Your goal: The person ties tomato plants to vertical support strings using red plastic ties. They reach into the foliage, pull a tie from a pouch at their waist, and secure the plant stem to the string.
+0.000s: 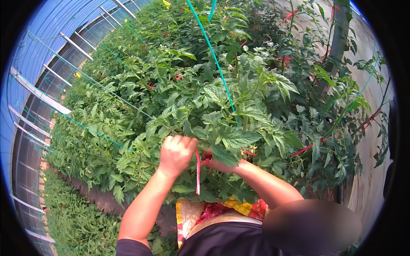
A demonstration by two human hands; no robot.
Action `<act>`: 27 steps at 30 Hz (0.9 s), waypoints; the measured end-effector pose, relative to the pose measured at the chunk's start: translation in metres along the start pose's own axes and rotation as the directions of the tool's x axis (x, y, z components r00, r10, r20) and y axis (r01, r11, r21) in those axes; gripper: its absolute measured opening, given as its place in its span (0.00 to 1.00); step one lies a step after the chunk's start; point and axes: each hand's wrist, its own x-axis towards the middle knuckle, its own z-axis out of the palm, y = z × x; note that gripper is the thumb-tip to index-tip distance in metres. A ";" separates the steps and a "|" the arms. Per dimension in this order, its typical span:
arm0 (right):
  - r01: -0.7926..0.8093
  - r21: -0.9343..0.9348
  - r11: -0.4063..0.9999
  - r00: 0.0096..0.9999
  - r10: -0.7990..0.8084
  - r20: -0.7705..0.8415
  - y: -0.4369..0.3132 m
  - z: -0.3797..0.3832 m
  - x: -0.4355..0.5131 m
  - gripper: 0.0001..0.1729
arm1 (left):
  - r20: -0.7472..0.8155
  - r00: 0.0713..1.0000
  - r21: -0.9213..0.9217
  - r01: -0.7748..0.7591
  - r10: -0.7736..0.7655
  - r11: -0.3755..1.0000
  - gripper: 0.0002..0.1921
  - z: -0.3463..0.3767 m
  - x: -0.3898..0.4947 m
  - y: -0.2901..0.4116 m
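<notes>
Among the tomato plants point(243, 112), both my hands are at the front row of leaves. My left hand point(177, 152) is curled into a fist, knuckles up, with a red plastic strip point(198, 179) at its thumb side; the strip's pale end hangs down. Close on the right, my right hand point(222, 164) pinches a red part of the strip at its fingertips. A tomato leaf point(224, 155) covers some of that hand, and the stem between the hands is hidden by foliage. At my waist hangs a yellow and red woven bag point(184, 217) holding crumpled red material.
A green twine point(213, 54) slants down into the plant ahead. More twines point(96, 128) stretch leftward. Red ties point(302, 150) hold stems on the right. A grey post point(339, 35) stands at upper right, near a pale wall point(365, 128). Bare soil point(96, 198) separates the rows.
</notes>
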 end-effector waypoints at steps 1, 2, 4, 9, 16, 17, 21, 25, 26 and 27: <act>-0.019 -0.113 0.993 0.999 0.024 0.048 -0.013 -0.001 0.004 0.12 | -0.005 1.000 -0.011 0.002 -0.002 1.000 0.08 0.001 -0.004 0.001; -0.025 -0.184 0.983 0.997 0.037 0.066 -0.023 0.001 0.010 0.12 | 0.005 1.000 -0.029 0.004 -0.004 1.000 0.08 -0.002 -0.008 0.002; -0.074 -0.301 0.951 0.991 0.105 0.086 -0.023 0.009 0.018 0.13 | 0.013 1.000 -0.068 0.011 -0.010 0.998 0.08 -0.009 -0.011 0.005; -0.116 -0.430 0.896 0.966 0.202 0.161 -0.024 0.027 0.032 0.11 | 0.046 0.999 -0.141 0.029 -0.022 0.990 0.08 -0.014 -0.029 0.008; -0.216 -0.577 0.788 0.909 0.378 0.176 -0.037 0.032 0.046 0.11 | 0.101 0.994 -0.228 0.057 -0.035 0.972 0.10 -0.014 -0.046 0.007; -0.210 -0.532 0.820 0.915 0.357 0.188 -0.025 0.039 0.043 0.12 | 0.081 0.996 -0.245 0.058 -0.039 0.968 0.10 -0.015 -0.049 0.007; -0.315 -0.450 0.836 0.865 0.447 0.226 -0.029 0.052 0.041 0.15 | 0.037 0.998 -0.298 0.053 -0.044 0.953 0.12 -0.014 -0.065 0.002; -0.357 -0.576 0.735 0.794 0.563 0.227 -0.038 0.055 0.046 0.15 | 0.042 0.999 -0.360 0.039 -0.026 0.932 0.12 -0.012 -0.074 -0.004; -0.357 -0.609 0.708 0.776 0.588 0.228 -0.039 0.054 0.048 0.14 | 0.048 0.999 -0.377 0.037 -0.020 0.926 0.12 -0.012 -0.074 -0.006; -0.335 -0.646 0.686 0.783 0.584 0.214 -0.036 0.055 0.048 0.13 | 0.045 0.999 -0.386 0.036 -0.020 0.922 0.11 -0.010 -0.077 -0.006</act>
